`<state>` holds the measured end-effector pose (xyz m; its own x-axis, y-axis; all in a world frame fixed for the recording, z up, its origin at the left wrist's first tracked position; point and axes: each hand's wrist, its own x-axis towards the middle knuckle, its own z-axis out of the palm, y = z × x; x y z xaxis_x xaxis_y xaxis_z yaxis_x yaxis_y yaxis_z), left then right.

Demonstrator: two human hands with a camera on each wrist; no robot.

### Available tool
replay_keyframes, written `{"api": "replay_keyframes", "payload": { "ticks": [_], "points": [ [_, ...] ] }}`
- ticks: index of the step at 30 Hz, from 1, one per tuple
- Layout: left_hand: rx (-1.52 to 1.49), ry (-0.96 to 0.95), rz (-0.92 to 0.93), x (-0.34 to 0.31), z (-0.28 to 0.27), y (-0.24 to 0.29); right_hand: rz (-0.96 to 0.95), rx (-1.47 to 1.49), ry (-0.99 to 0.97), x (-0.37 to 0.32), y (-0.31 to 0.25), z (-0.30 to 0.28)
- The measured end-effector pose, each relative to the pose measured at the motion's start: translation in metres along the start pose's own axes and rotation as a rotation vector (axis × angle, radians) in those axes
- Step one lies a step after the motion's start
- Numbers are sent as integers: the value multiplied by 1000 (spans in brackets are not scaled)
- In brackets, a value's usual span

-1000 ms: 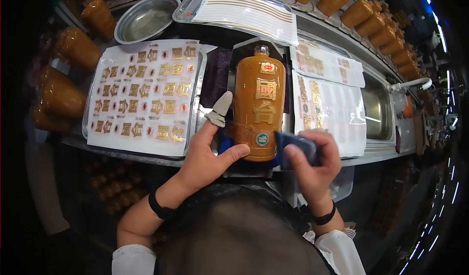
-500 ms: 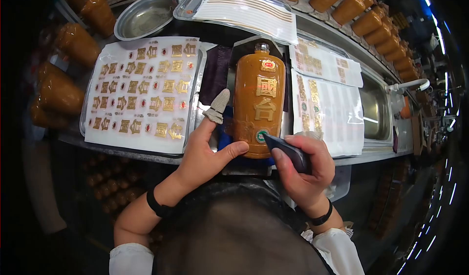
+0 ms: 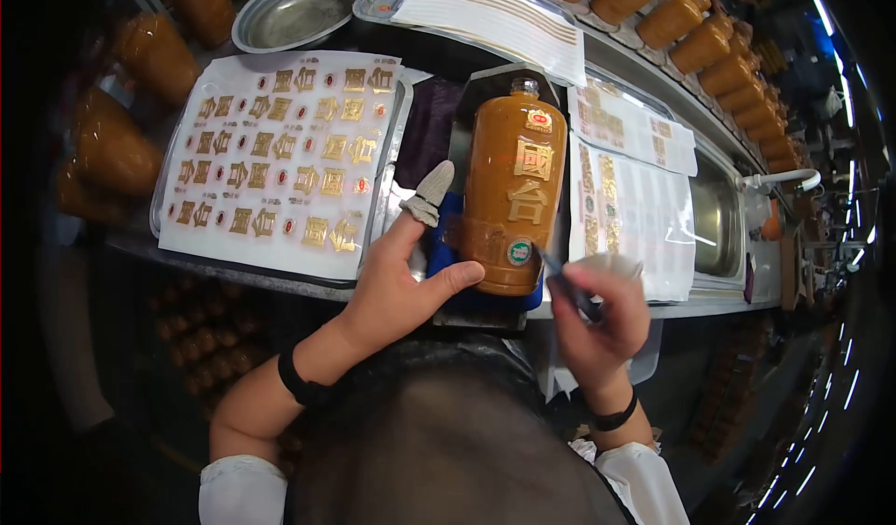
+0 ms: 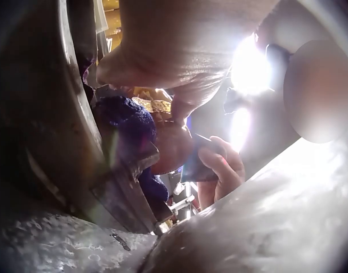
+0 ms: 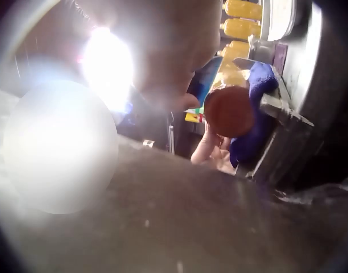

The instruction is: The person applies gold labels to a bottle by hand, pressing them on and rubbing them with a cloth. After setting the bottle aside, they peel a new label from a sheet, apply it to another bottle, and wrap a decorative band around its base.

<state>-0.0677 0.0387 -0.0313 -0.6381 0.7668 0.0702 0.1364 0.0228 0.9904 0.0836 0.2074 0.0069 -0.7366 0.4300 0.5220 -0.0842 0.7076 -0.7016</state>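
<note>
A brown glazed bottle [image 3: 516, 194] with gold characters lies on its back in a cradle lined with blue cloth [image 3: 437, 245]. Round its lower part is a brownish translucent decal strip [image 3: 464, 238], its left end sticking out past the bottle; a green round emblem [image 3: 519, 252] sits there. My left hand [image 3: 397, 282] holds the bottle's lower left side, thumb on the front, a fabric cot [image 3: 430, 195] over the straight forefinger. Between thumb and fingers, my right hand [image 3: 605, 315] pinches a thin dark blue scraper [image 3: 579, 294], edge at the bottle's lower right side.
Gold-character decal sheets [image 3: 280, 161] cover a tray on the left. More decal sheets [image 3: 644, 217] lie on the right, before a sink [image 3: 719, 212] with a white faucet [image 3: 784, 181]. A metal basin [image 3: 297, 12] and a strip-covered tray [image 3: 485, 21] stand behind. Brown bottles [image 3: 672, 19] line the back.
The scraper moved left onto the emblem, then back right to the bottle's side, now turned nearly edge-on. My left hand keeps its hold; the whole head view has shifted slightly.
</note>
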Motion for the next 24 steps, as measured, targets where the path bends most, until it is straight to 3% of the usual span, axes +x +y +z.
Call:
{"api": "replay_keyframes", "payload": {
  "ticks": [2,4,6,9,12,13,16,18,19,24],
  "points": [
    [-22,5,7,1,0,-3,-186,-17,-192,-5,-6,-9],
    [-17,11,9,1,-2,-2,-312,11,-214,-15,-5,-2],
    [-34,21,-14,-2,-2,-1,-226,63,-194,-12,-14,-2],
    [-52,42,-34,-7,-4,-4,-430,-260,-257,7,-27,18],
    [-73,53,-18,-13,-7,-6,-624,-171,-373,-8,-25,29],
    [-55,42,-11,-14,-9,-5,-629,-206,-254,-4,-25,26],
    [-109,37,-27,-12,-7,0,-501,-288,-239,5,-22,16],
    [-97,4,-14,-9,-7,-1,-510,-35,-317,-2,-23,16],
    [-93,-12,-11,-8,-6,-2,-357,130,-330,-6,-21,17],
    [93,-134,23,0,-5,3,424,161,55,19,0,10]
  ]
}}
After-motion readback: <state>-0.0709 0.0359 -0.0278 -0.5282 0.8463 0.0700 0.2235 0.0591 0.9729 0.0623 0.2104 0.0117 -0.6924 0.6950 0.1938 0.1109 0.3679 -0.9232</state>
